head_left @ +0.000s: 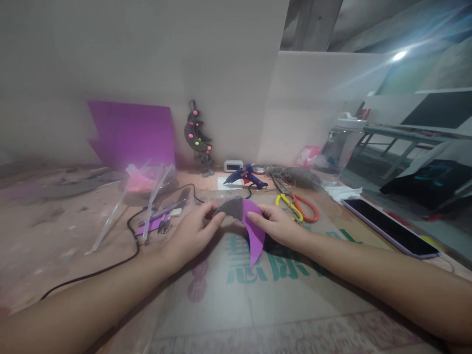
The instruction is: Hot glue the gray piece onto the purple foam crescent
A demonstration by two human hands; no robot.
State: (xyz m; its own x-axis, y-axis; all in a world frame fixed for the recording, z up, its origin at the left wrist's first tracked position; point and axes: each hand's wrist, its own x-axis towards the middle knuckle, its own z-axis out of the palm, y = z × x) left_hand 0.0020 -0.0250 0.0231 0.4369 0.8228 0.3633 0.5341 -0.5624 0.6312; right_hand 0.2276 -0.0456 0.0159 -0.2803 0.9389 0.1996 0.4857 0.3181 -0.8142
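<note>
A purple crescent-shaped foam piece (256, 241) lies on a printed cardboard sheet (236, 300), its upper tip wrapped in grey yarn (230, 207). My left hand (191, 233) pinches the grey-wrapped end from the left. From the right, my right hand (278, 226) presses its fingers on the purple part beside the wrap. Both hands are closed on the piece.
A blue glue gun (245, 176) with a black cord (129, 236) sits behind the hands, next to scissors (297, 204) and a grey yarn pile (295, 176). Glue sticks (155, 201) and a purple sheet (134, 132) lie left. A phone (391, 227) and a jar (341, 145) are on the right.
</note>
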